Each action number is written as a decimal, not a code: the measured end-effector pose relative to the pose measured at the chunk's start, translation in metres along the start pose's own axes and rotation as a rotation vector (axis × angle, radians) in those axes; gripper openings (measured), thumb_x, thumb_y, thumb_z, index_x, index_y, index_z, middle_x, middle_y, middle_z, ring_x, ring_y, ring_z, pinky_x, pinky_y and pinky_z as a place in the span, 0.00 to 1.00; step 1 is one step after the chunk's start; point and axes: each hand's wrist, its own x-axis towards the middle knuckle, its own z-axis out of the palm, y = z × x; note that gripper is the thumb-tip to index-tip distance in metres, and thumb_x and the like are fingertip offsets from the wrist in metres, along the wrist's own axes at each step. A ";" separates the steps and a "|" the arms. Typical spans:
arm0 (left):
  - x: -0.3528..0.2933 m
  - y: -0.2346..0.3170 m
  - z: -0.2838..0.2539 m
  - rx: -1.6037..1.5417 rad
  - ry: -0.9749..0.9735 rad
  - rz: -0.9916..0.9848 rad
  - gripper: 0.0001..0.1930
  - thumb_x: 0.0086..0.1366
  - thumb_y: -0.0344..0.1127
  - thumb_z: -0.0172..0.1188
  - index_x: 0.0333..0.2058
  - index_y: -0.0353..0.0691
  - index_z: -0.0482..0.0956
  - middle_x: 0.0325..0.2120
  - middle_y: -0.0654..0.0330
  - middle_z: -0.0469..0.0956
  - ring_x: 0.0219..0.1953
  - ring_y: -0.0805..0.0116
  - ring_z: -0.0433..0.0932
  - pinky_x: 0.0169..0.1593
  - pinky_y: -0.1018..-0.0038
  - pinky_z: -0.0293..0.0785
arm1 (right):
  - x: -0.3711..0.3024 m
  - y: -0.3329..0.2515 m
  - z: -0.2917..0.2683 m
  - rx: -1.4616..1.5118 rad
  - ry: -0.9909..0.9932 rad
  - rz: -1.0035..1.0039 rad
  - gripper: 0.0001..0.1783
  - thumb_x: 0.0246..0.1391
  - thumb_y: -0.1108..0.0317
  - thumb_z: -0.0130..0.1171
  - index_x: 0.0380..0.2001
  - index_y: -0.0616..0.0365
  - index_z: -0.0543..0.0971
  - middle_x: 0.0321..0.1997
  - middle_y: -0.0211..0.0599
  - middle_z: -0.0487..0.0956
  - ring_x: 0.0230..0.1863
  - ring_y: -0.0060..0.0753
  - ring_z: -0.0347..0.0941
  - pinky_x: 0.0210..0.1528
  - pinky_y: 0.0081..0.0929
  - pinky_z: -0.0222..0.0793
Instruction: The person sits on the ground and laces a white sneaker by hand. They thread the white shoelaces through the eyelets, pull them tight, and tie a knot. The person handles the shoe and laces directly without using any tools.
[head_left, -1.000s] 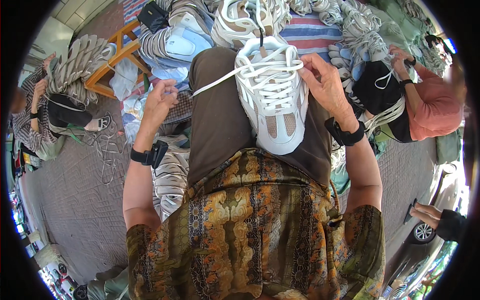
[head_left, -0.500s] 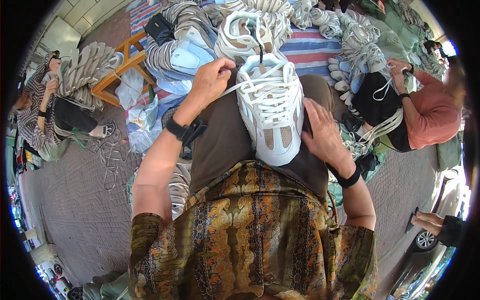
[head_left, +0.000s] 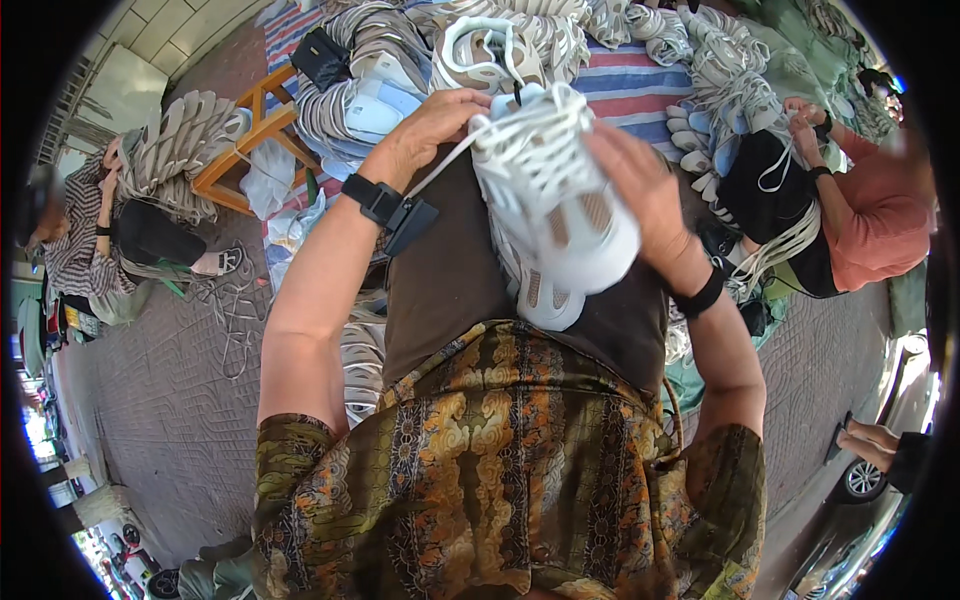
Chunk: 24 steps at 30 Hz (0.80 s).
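Observation:
A white-and-beige sneaker [head_left: 575,185], laced in white, is raised and tilted over my lap, its toe smeared by motion. Beneath it a second, similar sneaker [head_left: 548,300] rests on my dark trousers, mostly covered. My left hand [head_left: 435,130] is closed at the raised sneaker's collar, its fingertips partly hidden there. A loose white lace [head_left: 440,170] trails below that hand. Against the other side of the raised sneaker lies my right hand [head_left: 645,195], blurred, its fingers along the upper near the laces. Just beyond stands another pale sneaker [head_left: 480,55] with a dark cord at its opening.
Bundled shoe uppers [head_left: 350,105] lie on a striped sheet [head_left: 625,90] ahead. A wooden frame [head_left: 240,150] and a plastic bag [head_left: 265,175] are at the left. People sit at both sides, the right one [head_left: 880,215] handling laces. Patterned paving [head_left: 170,370] surrounds me.
The upper sneaker has risen and tipped to the right, uncovering the second one below. My left hand has moved to its collar; my right hand has shifted up along its side.

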 end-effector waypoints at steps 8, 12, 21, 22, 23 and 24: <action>-0.022 -0.021 0.006 -0.113 0.140 0.114 0.11 0.61 0.30 0.56 0.42 0.34 0.77 0.37 0.59 0.79 0.38 0.72 0.78 0.45 0.77 0.73 | 0.045 0.109 0.009 0.751 0.077 0.784 0.20 0.65 0.58 0.44 0.50 0.61 0.73 0.47 0.44 0.78 0.42 0.41 0.79 0.44 0.35 0.77; -0.044 -0.016 0.028 0.262 0.074 0.230 0.12 0.61 0.33 0.58 0.42 0.35 0.79 0.36 0.62 0.80 0.40 0.76 0.75 0.47 0.78 0.70 | 0.043 0.158 0.033 1.175 0.038 0.929 0.21 0.64 0.58 0.44 0.52 0.62 0.72 0.47 0.48 0.79 0.41 0.42 0.80 0.44 0.34 0.79; -0.032 -0.014 0.041 0.437 0.080 0.366 0.17 0.61 0.40 0.58 0.45 0.35 0.77 0.41 0.59 0.79 0.44 0.71 0.74 0.48 0.74 0.69 | -0.072 0.296 0.095 0.415 -0.081 0.202 0.19 0.64 0.66 0.46 0.55 0.63 0.70 0.53 0.46 0.76 0.50 0.39 0.76 0.57 0.33 0.70; -0.031 -0.013 0.040 0.441 0.057 0.358 0.18 0.61 0.41 0.58 0.46 0.35 0.76 0.42 0.59 0.78 0.45 0.71 0.73 0.48 0.74 0.69 | -0.073 0.302 0.097 0.436 -0.077 0.238 0.20 0.63 0.66 0.47 0.55 0.63 0.69 0.53 0.45 0.76 0.51 0.39 0.75 0.56 0.32 0.70; -0.025 -0.016 0.041 0.332 0.055 0.304 0.19 0.61 0.42 0.58 0.46 0.36 0.76 0.42 0.58 0.78 0.45 0.69 0.74 0.48 0.71 0.70 | -0.076 0.309 0.095 0.449 -0.072 0.276 0.21 0.63 0.65 0.48 0.56 0.63 0.69 0.54 0.44 0.76 0.51 0.39 0.75 0.56 0.32 0.70; -0.022 -0.019 0.040 0.234 0.062 0.241 0.20 0.61 0.44 0.59 0.46 0.36 0.76 0.41 0.57 0.78 0.46 0.66 0.75 0.47 0.68 0.71 | -0.074 0.305 0.098 0.477 -0.064 0.310 0.21 0.63 0.64 0.49 0.56 0.63 0.69 0.54 0.43 0.76 0.51 0.39 0.75 0.56 0.32 0.70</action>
